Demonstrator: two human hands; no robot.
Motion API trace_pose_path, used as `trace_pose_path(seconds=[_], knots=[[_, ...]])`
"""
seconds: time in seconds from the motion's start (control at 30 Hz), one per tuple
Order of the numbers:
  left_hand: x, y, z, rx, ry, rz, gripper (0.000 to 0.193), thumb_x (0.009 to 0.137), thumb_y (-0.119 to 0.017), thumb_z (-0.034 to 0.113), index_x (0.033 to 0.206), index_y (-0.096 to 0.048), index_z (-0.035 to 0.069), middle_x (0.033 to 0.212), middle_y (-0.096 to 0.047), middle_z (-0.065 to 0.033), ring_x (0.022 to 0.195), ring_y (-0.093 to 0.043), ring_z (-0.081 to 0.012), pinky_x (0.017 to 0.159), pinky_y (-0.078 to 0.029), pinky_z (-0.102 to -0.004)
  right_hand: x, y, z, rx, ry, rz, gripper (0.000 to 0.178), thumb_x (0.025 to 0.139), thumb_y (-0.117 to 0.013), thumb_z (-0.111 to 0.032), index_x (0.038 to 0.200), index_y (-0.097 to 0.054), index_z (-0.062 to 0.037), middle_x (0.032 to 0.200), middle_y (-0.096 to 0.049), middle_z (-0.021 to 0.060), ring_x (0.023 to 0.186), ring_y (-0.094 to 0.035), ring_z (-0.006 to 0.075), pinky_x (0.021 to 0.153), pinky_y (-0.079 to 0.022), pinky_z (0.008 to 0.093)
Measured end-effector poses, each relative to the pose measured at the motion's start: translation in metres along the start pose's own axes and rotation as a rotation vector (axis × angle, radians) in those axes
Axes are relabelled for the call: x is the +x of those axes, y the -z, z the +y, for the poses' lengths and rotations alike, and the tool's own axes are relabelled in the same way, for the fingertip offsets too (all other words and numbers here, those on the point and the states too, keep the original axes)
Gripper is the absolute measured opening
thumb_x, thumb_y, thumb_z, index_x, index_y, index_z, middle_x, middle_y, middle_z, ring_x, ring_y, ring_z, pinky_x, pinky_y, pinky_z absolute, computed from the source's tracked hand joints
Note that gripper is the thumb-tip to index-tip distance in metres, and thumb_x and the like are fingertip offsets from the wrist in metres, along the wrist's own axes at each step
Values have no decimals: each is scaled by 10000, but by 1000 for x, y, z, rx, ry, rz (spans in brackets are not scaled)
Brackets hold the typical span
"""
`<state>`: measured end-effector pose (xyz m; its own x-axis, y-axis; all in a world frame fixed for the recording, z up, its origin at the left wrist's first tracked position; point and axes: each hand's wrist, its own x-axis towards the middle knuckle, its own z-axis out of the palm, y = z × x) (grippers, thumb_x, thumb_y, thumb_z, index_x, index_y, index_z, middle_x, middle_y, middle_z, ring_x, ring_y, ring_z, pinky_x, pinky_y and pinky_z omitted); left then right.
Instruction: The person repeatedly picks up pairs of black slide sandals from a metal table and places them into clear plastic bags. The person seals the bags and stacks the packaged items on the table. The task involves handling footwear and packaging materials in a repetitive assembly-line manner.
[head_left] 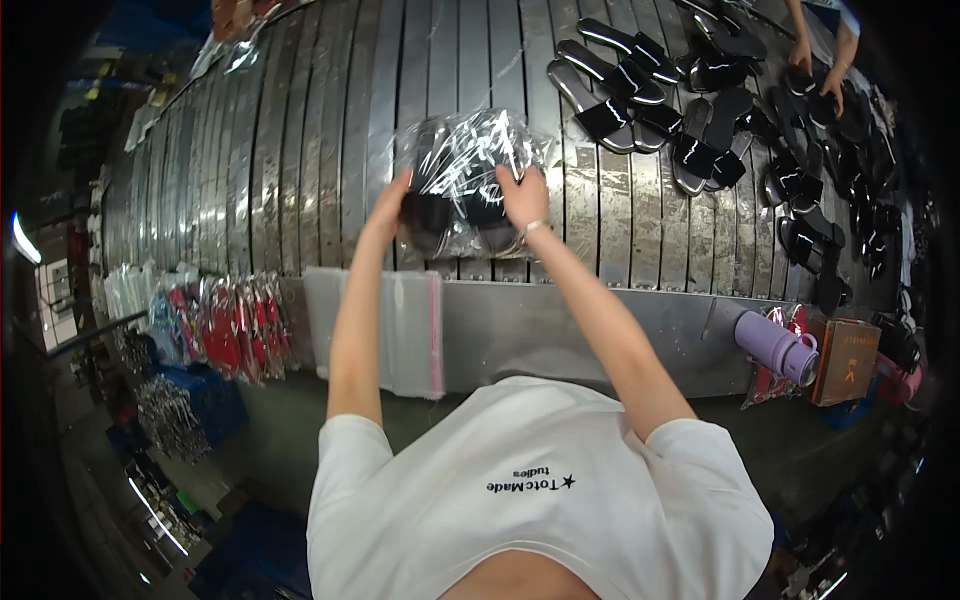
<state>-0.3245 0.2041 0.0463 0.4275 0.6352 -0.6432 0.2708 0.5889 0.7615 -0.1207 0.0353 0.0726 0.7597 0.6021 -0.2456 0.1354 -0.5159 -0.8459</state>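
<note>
Wearing a white shirt (540,450), nearest the camera, before a slatted belt (330,130) edged by a steel ledge (560,335). Strewn, on the belt's right, with black sandals (605,120), touched at the far corner by a co-worker's hands (834,86). Holding a bagged pair (462,180), black like the rest, at mid-belt; cannot tell whether lifted or resting. Draped, along the ledge, with clear sleeves (405,330), hung with red packets (245,330) farther left, and lined at right with a brown carton (848,362) beside a purple tumbler (768,345). Gripping the pair's left edge in the left hand (386,208), its right side in the right hand (524,200), above a pale wristband (533,227).
</note>
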Motion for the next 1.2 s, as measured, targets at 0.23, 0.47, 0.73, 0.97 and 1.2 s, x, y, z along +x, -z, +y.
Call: trace_pose_path(seconds=[0.23,0.47,0.73,0.97,1.2], knots=[[-51,-82,17,507,-261,394,706,735,-756,379,1192,-463,-73,1128,-561,-179,1018,-540,-206,870,-420,-318,82,81,66,288,-91,403,597,758,-704,-475,973,-513,48,907,-577,134,794,-539,215,737,-449,322],[-28,-65,6,309,-223,152,703,825,-653,414,1290,-387,-41,1204,-516,-174,1107,-484,-221,951,-358,-316,145,115,39,747,-345,349,440,646,-810,-421,856,-617,-85,717,-558,-17,546,-470,86,463,-327,254],[-110,-82,-8,409,-716,451,457,901,-564,338,1198,-493,-3,1192,-533,-120,1125,-481,-206,984,-333,-315,-40,270,28,960,-178,-54,300,805,-592,-117,1091,-574,-26,871,-551,-15,784,-517,79,694,-424,234],[-209,-155,-85,-16,-603,222,161,946,-489,157,1010,-577,39,1018,-600,-43,964,-532,-122,870,-394,-250,-147,315,78,-20,251,-458,680,573,-563,39,1243,-542,-79,1244,-462,94,1196,-430,224,1025,-307,327],[-175,-211,-167,492,-659,115,496,816,-657,354,1123,-528,-14,1060,-586,-175,1018,-548,-304,908,-413,-370,-243,229,190,-648,-158,151,1041,634,-809,-304,1450,-171,-199,1329,-327,259,1223,-345,384,991,-343,448]])
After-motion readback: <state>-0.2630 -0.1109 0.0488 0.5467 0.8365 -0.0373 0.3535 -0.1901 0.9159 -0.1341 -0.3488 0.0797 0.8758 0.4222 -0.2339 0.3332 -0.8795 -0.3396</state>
